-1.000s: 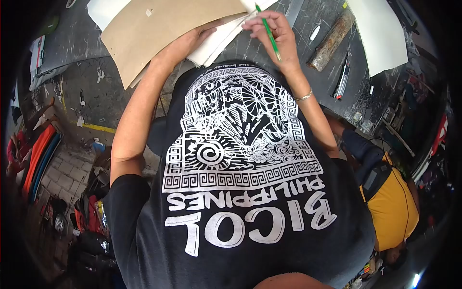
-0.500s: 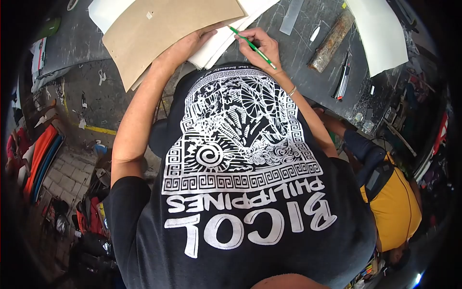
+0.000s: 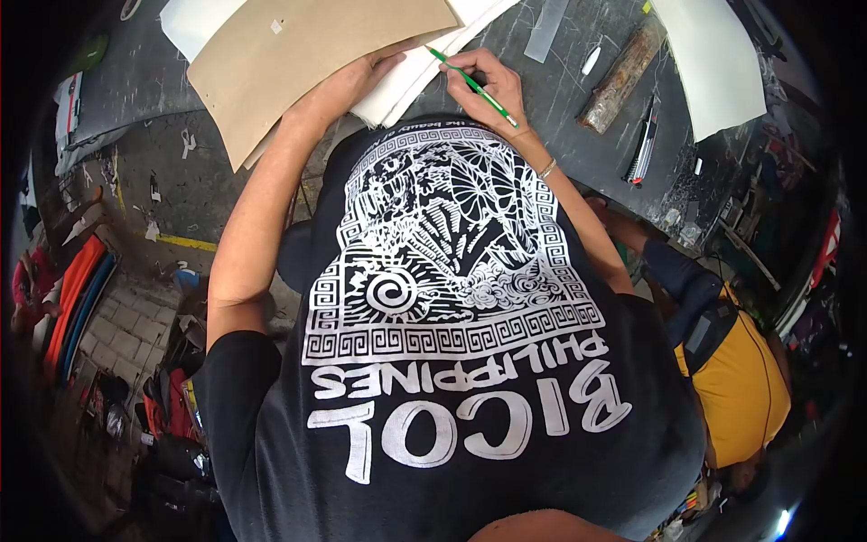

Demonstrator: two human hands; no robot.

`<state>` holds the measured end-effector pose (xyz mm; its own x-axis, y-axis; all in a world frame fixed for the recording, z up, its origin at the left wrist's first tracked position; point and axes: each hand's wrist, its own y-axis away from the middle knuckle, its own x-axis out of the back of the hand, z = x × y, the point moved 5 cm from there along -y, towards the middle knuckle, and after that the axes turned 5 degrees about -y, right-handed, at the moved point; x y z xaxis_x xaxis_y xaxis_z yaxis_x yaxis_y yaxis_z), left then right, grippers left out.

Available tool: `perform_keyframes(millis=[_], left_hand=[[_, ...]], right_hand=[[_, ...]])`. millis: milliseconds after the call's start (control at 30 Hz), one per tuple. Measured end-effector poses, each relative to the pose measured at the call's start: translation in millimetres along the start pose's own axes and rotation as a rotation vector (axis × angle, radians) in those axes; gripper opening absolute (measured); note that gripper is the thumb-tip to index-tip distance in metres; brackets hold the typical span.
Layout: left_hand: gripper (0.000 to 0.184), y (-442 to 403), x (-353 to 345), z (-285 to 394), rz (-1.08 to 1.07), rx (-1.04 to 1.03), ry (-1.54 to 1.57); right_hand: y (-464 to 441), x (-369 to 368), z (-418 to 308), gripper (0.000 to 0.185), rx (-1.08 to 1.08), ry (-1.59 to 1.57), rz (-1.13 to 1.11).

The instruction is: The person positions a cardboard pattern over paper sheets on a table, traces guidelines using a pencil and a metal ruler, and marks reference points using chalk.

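Note:
A large brown cardboard sheet (image 3: 307,54) lies tilted over a stack of white sheets (image 3: 420,77). My left hand (image 3: 348,86) grips its near edge, with most fingers hidden beneath it and one digit showing against the white sheets. Between the fingers of my right hand (image 3: 488,81) is a green pencil (image 3: 474,88). The pencil's tip points at the cardboard's right edge, close to the white sheets; whether it touches cannot be made out.
On the dark, scratched table (image 3: 560,99) lie a rusty metal bar (image 3: 621,77), a utility knife (image 3: 642,144), a small white piece (image 3: 591,60) and a translucent strip (image 3: 546,29). A white sheet (image 3: 713,72) lies at right. A person in a yellow shirt (image 3: 745,388) is at lower right.
The cardboard and left hand appear shifted very slightly left in view. The pencil tip stays near the cardboard edge, and both hands keep their hold.

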<state>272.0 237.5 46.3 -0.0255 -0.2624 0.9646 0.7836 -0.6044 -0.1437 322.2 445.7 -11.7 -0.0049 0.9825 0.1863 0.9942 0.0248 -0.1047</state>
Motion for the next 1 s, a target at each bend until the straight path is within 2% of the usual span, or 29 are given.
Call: perform_keyframes(millis=[433,533,633,733,800,900,1000], left_hand=[[0.027,1.5,-4.5,-0.5,0.044,-0.027,-0.046],[0.028,2.1,-3.7,0.5,0.079,-0.042,-0.059],[0.031,1.9,-7.1,-4.2,0.067,-0.065,-0.035],[0.032,-2.2,-1.2,-5.2,0.091,-0.075,-0.077],[0.031,-5.3,5.5,-7.9,0.085,-0.004,-0.114],[0.038,-6.4,9.3,-15.5,-0.002,0.119,0.052],[0.049,-9.5,11.1,-14.0,-0.034,0.090,0.145]], right_hand=[[-3.4,0.1,-4.5,0.018,0.001,0.061,-0.012],[-6.7,1.9,-11.4,0.017,-0.066,0.083,-0.041],[-5.8,1.4,-2.6,0.015,-0.127,0.001,-0.002],[-8.9,10.5,-7.1,0.014,-0.044,-0.374,0.072],[-11.4,22.8,-14.1,0.015,-0.070,-0.439,0.138],[-19.1,41.3,-21.5,0.024,-0.088,-0.410,0.206],[-30.6,52.5,-13.9,0.035,-0.082,-0.429,0.244]])
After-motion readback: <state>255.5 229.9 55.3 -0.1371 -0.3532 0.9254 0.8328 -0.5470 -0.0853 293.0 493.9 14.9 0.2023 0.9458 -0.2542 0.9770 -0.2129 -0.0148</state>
